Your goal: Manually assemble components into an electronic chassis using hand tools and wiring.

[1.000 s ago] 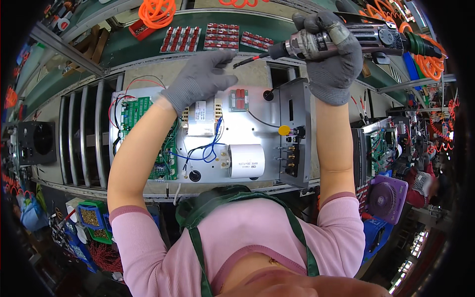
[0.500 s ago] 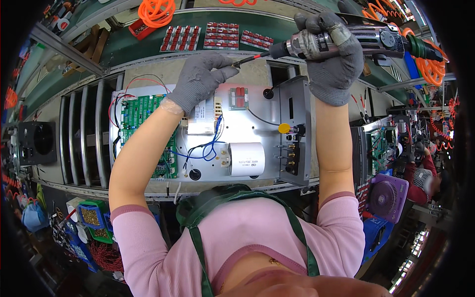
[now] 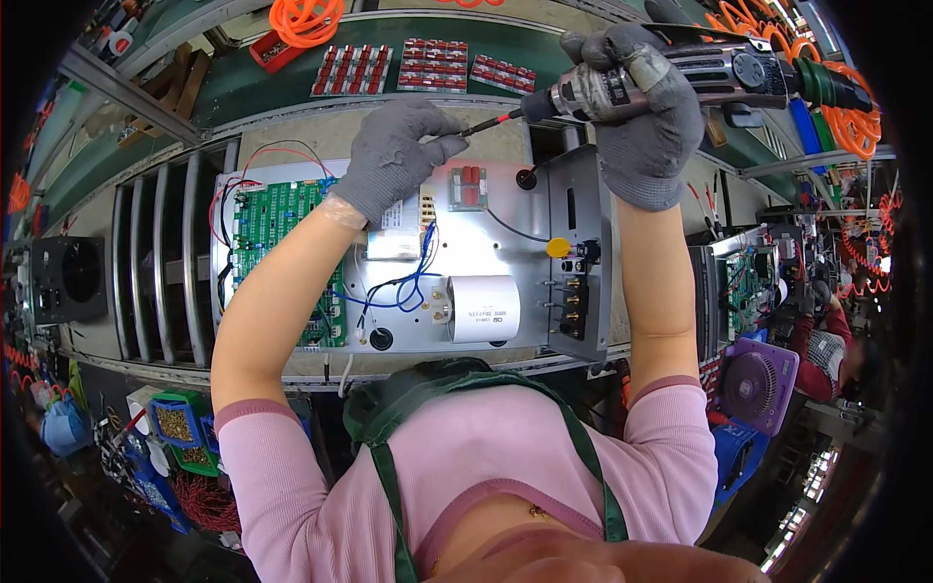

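My right hand (image 3: 649, 121), in a grey glove, grips a pneumatic screwdriver (image 3: 724, 80) held sideways, its bit (image 3: 494, 122) pointing left. At the bit's tip, the thumb and fingers of my gloved left hand (image 3: 400, 155) pinch together; what sits between them is too small to name. Both hands are over the far side of a flat metal chassis (image 3: 505, 228). Mounted on it are a green circuit board (image 3: 267, 228), partly behind my left forearm, a white cylindrical capacitor (image 3: 484, 309), blue wires (image 3: 400, 291) and a small board with red parts (image 3: 468, 189).
An upright end panel (image 3: 581, 214) with terminals and a yellow cap (image 3: 558, 248) closes the chassis's right side. Roller bars (image 3: 160, 262) lie to the left. Red-part boards (image 3: 433, 66) rest on the green bench beyond. A purple fan (image 3: 758, 387) stands at right, a person (image 3: 826, 350) further off.
The screwdriver and my right hand have shifted slightly left. My left hand has barely moved and stays pinched at the bit's tip.
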Motion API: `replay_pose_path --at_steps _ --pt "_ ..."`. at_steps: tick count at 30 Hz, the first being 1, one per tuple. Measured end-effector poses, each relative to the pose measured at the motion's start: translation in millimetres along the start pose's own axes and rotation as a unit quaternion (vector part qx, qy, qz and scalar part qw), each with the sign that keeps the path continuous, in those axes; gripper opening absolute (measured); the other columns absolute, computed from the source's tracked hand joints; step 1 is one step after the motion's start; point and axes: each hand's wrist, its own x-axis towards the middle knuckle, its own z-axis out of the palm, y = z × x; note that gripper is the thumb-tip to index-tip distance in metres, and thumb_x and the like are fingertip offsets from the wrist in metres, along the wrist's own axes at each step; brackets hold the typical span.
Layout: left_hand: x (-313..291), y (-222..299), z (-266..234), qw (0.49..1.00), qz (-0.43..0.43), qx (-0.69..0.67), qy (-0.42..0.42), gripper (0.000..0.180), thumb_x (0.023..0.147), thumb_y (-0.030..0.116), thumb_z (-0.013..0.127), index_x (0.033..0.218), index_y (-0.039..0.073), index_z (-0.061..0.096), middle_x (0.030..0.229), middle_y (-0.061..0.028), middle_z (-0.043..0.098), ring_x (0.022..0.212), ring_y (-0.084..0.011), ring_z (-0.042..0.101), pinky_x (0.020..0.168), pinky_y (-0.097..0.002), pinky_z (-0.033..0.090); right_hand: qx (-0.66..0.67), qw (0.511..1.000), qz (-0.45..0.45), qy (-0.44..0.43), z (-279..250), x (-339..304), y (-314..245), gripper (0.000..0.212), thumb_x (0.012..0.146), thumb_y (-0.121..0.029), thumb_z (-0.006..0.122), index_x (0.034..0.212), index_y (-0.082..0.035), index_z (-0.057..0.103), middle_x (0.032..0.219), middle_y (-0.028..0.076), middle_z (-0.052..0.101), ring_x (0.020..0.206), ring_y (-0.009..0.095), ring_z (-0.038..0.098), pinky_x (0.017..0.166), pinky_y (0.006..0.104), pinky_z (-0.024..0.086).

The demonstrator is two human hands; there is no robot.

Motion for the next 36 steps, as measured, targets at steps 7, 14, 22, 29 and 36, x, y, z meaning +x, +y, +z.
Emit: replay_pose_path --at_steps 7,14,22,29,36 --pt "2 -8 4 0.999 0.003 -0.018 -0.035 0.025 0.079 0.018 0.071 0.099 0.003 0.072 0.092 -0.0105 0.067 0.084 -0.0225 0.063 0.079 -0.0334 0.048 -0.019 0.996 0.052 0.065 15 -8 1 0.034 0.084 -0.021 0.057 0.108 0.003 0.061 0.090 0.014 0.063 0.091 0.031 0.063 0.084 0.0458 0.052" --pt "1 0 -3 0.994 -0.062 -0.031 -0.083 0.027 0.082 0.022 0.067 0.102 0.004 0.072 0.092 -0.0116 0.067 0.082 -0.0237 0.062 0.077 -0.0340 0.047 -0.008 0.997 0.060 0.054 7 -8 2 0.034 0.083 -0.021 0.057 0.107 0.002 0.061 0.091 0.015 0.062 0.093 0.030 0.062 0.086 0.0466 0.051" --pt "1 -2 0 0.996 -0.040 -0.002 -0.074 0.028 0.084 0.028 0.065 0.101 0.006 0.072 0.090 -0.0109 0.066 0.083 -0.0247 0.062 0.077 -0.0347 0.047 -0.031 0.999 0.017 0.017 6 -6 6 0.035 0.081 -0.021 0.056 0.106 0.003 0.063 0.092 0.015 0.061 0.091 0.027 0.060 0.087 0.0444 0.050" --pt "2 -7 3 0.996 -0.052 -0.013 -0.070 0.026 0.082 0.032 0.069 0.096 0.011 0.074 0.093 -0.0077 0.067 0.091 -0.0249 0.063 0.081 -0.0361 0.048 -0.028 0.998 0.047 0.032 9 -6 5 0.035 0.082 -0.022 0.056 0.105 0.003 0.063 0.093 0.017 0.061 0.091 0.028 0.061 0.082 0.0412 0.051" --pt "8 -2 -3 0.992 -0.052 0.002 -0.111 0.026 0.081 0.028 0.068 0.099 0.009 0.073 0.097 -0.0101 0.068 0.091 -0.0259 0.064 0.083 -0.0353 0.049 -0.040 0.997 0.066 0.030 16 -8 5 0.035 0.084 -0.019 0.054 0.107 0.006 0.061 0.099 0.019 0.061 0.088 0.028 0.062 0.076 0.0392 0.053"
